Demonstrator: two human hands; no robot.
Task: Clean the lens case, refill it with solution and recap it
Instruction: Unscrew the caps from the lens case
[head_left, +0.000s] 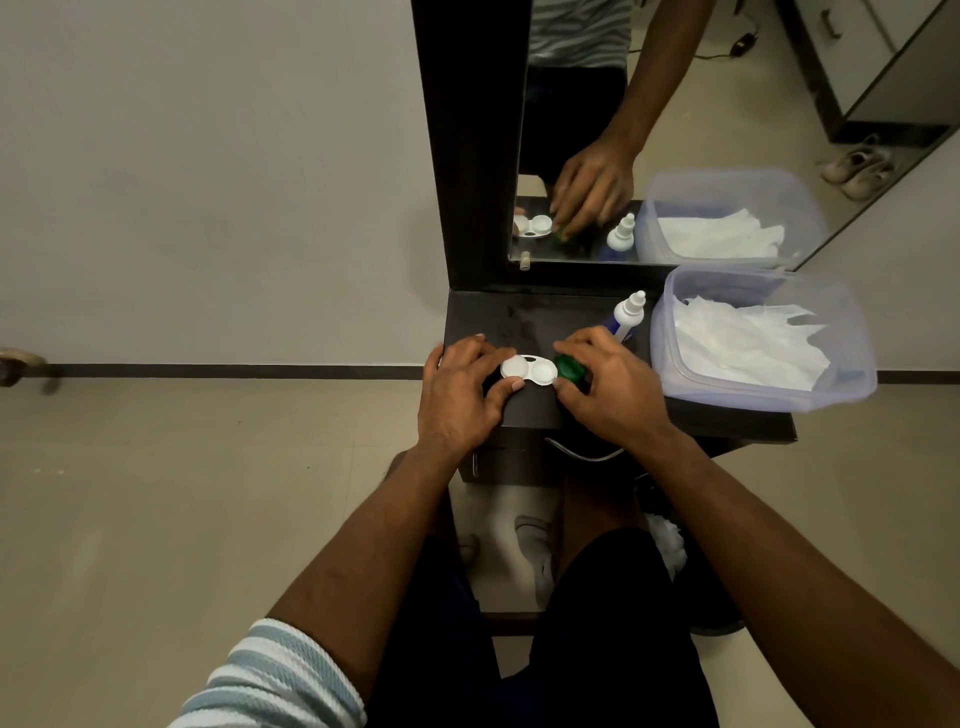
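While one left hand (460, 395) steadies one lens case (529, 369), one right hand (610, 387) grips one green cap (570, 370).

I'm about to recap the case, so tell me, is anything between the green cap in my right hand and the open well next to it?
Nothing visible. The right hand holds the green cap right beside the lens case, whose near well is uncovered. The left hand grips the case's far end, clear of that path.

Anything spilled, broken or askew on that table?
Nothing stands out. The lens case lies flat between both hands, the green cap is off in the right hand, the solution bottle stands capped, and no spill shows.
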